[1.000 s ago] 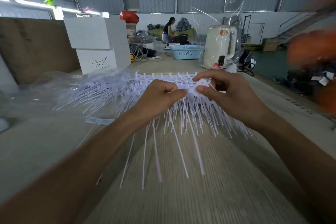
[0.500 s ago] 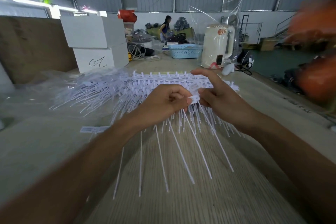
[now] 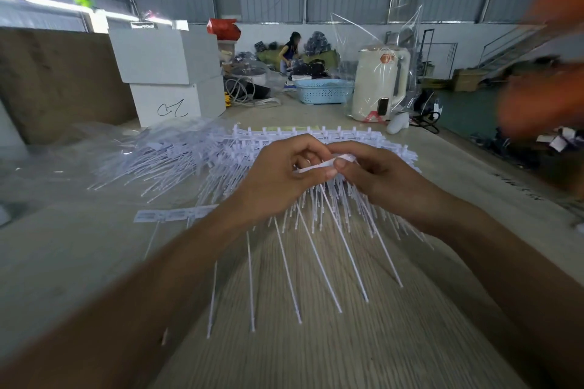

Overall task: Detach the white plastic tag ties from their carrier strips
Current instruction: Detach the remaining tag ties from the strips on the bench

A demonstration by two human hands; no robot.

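Note:
My left hand (image 3: 278, 177) and my right hand (image 3: 376, 174) meet above the table and together pinch the flat head end of a bunch of white tag ties (image 3: 328, 164). Several long thin tails (image 3: 319, 256) fan down from my hands toward me. Behind my hands lies a white carrier strip (image 3: 303, 134) with a row of pegs and many ties still on it. A heap of loose white ties (image 3: 164, 161) spreads to the left on the table.
A small strip of printed tags (image 3: 170, 215) lies left of my left wrist. At the back stand stacked white boxes (image 3: 170, 73), a blue basket (image 3: 322, 90) and a cream kettle in plastic (image 3: 379, 85). A person works far behind. Blurred orange shapes fill the right edge.
My hands have drawn close together and lifted slightly, both now pinching the same tie heads. The hanging tails have swung and spread toward me.

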